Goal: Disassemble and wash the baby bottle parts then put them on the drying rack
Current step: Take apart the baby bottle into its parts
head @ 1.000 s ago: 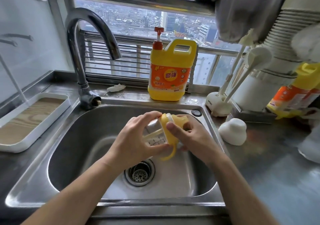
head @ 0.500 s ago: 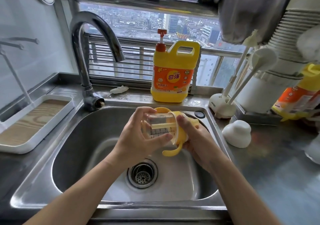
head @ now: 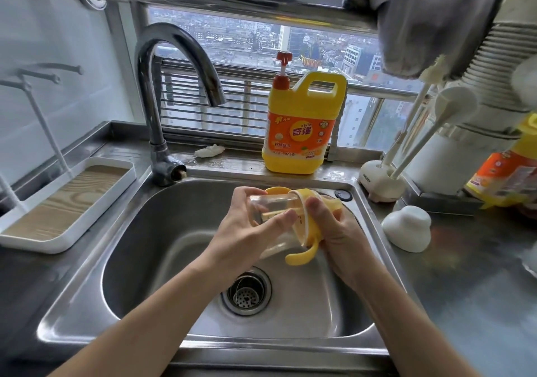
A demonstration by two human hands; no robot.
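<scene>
- Left grip [head: 247, 237] wrapped round the clear bottle body [head: 267, 203], thumb across the front, fingers curled over the far side. That's a full hold.
- Right grip [head: 337, 234] curled round the yellow handled collar [head: 308, 225], thumb pressed on its rim. One handle pokes out free underneath.
- The bottle lies on its side in the air over the sink [head: 139, 246], above the drain strainer [head: 246, 294], collar end to my right.
- I read this as the unscrewing step: collar not yet off the body.
- To do it well, lock the left wrist and let the right do all the turning in short twists.
- Take the turn on the collar ring, not the handles; I'd expect those to flex.
- Go easy on the clear wall: it's smooth and could spin in my palm.
- Stay over the basin, so anything that comes loose drops in there and not on the surface.
- Something pale yellow shows through the clear wall, maybe a straw, can't tell. Mind it when the top lifts away.
- No water from the faucet [head: 174, 42]; the drying rack [head: 66, 199] stands just left of the sink.
</scene>
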